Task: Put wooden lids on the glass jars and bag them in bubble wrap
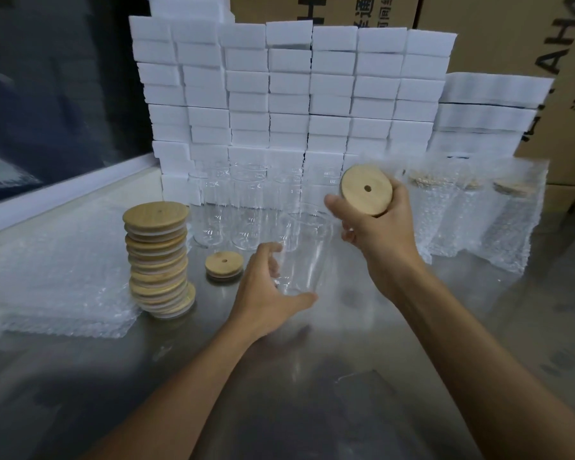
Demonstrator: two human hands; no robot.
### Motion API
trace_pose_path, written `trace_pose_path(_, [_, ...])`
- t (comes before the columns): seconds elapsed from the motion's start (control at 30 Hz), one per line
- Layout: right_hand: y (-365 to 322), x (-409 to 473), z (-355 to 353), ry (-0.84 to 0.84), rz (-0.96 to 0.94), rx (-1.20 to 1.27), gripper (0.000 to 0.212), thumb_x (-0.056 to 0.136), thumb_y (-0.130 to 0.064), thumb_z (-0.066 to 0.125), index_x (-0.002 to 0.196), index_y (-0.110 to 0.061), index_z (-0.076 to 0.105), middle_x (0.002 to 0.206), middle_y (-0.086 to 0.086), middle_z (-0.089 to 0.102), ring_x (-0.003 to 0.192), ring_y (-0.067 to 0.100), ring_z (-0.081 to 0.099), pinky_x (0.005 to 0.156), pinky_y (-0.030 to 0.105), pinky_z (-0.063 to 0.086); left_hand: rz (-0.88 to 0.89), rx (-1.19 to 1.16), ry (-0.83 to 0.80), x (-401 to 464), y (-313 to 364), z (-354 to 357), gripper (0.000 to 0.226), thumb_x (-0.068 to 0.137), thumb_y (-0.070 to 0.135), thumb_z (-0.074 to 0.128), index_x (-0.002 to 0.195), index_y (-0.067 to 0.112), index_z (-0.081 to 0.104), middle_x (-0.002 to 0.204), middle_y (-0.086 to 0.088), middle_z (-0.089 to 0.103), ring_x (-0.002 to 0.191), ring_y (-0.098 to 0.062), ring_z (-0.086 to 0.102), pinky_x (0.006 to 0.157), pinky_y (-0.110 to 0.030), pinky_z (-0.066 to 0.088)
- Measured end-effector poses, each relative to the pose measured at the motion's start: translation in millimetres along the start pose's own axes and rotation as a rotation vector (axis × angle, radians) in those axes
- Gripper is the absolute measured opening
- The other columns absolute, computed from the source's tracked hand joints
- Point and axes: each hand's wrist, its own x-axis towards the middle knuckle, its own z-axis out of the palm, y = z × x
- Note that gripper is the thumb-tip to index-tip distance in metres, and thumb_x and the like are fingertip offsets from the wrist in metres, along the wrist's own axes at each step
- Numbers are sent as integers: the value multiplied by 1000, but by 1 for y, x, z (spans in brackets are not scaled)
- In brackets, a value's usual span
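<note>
My left hand (269, 293) grips a clear glass jar (307, 250) that stands upright on the steel table (346, 360). My right hand (375, 224) holds a round wooden lid (365, 189) with a small centre hole, tilted, up and to the right of the jar's open mouth. A tall leaning stack of wooden lids (158, 257) stands to the left. One small pile of lids (224, 264) lies beside it. Several empty glass jars (233, 207) stand in a row behind.
A pile of flat bubble-wrap bags (57, 273) lies at the left. Lidded jars in bubble wrap (478, 214) stand at the right. A wall of white boxes (286, 94) rises behind the jars, with brown cartons (512, 31) beyond.
</note>
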Motion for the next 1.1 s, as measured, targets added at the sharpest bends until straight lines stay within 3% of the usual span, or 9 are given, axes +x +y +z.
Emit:
trace_pose_path(0.07, [2, -1, 0, -16, -10, -74, 64, 70, -21, 93, 119, -28, 52, 103, -10, 67, 77, -2, 65, 63, 17, 50, 53, 15, 41, -2, 0, -1, 85, 43, 41, 85, 116, 44, 40, 110, 15, 43, 97, -7, 54, 79, -24, 51])
trace_pose_path(0.17, [3, -4, -2, -33, -20, -130, 56, 69, -31, 93, 113, -32, 59, 103, -13, 70, 81, -8, 67, 63, 9, 48, 106, 51, 64, -6, 3, -5, 84, 44, 41, 81, 114, 52, 36, 112, 26, 36, 97, 0, 50, 72, -9, 43])
trace_pose_path(0.23, [2, -5, -4, -60, -18, -162, 55, 69, -42, 88, 116, -31, 62, 104, -15, 70, 84, -10, 67, 65, 6, 47, 139, 75, 81, -7, 6, -6, 84, 44, 42, 79, 113, 56, 33, 113, 26, 38, 96, 7, 47, 70, -10, 41])
trace_pose_path(0.37, [4, -6, -4, -136, 46, -217, 55, 71, -59, 71, 120, -34, 65, 112, -9, 69, 95, -2, 67, 76, 20, 49, 157, 70, 116, -8, 9, -6, 84, 46, 39, 80, 114, 56, 34, 107, 21, 48, 93, 1, 47, 75, -23, 42])
trace_pose_path(0.53, [8, -8, -5, -160, 18, -176, 34, 90, -52, 64, 117, -33, 70, 112, -16, 74, 105, 1, 68, 85, 28, 51, 144, -22, 107, -11, 15, -7, 84, 46, 40, 88, 121, 38, 50, 106, 6, 54, 88, -7, 57, 70, -18, 50])
trace_pose_path(0.67, [3, -5, -4, -203, 61, -100, 35, 87, -58, 52, 105, -36, 72, 109, -24, 74, 110, -3, 67, 87, 27, 50, -16, -284, -42, -15, 27, -13, 94, 42, 41, 90, 129, 28, 58, 101, -2, 58, 71, -16, 61, 64, -34, 57])
trace_pose_path(0.8, [3, -5, -3, -220, 104, -93, 40, 85, -59, 52, 109, -35, 74, 116, -14, 75, 112, 7, 69, 92, 33, 49, -146, -487, -242, -17, 36, -20, 78, 47, 37, 86, 121, 25, 64, 94, -8, 67, 71, -22, 65, 60, -29, 55])
trace_pose_path(0.97, [-2, -3, -3, -213, 83, -41, 21, 86, -41, 65, 98, -37, 81, 103, -8, 78, 107, 12, 71, 98, 33, 51, -310, -646, -410, -15, 45, -28, 71, 52, 36, 79, 119, 17, 65, 91, -10, 70, 61, -23, 63, 53, -27, 52])
trace_pose_path(1.1, [-3, -3, -3, -231, 83, -25, 19, 97, -27, 64, 110, -26, 79, 97, -9, 77, 106, 15, 72, 96, 30, 50, -354, -685, -499, -12, 46, -33, 72, 53, 36, 76, 121, 15, 63, 92, -10, 68, 62, -25, 61, 57, -31, 48])
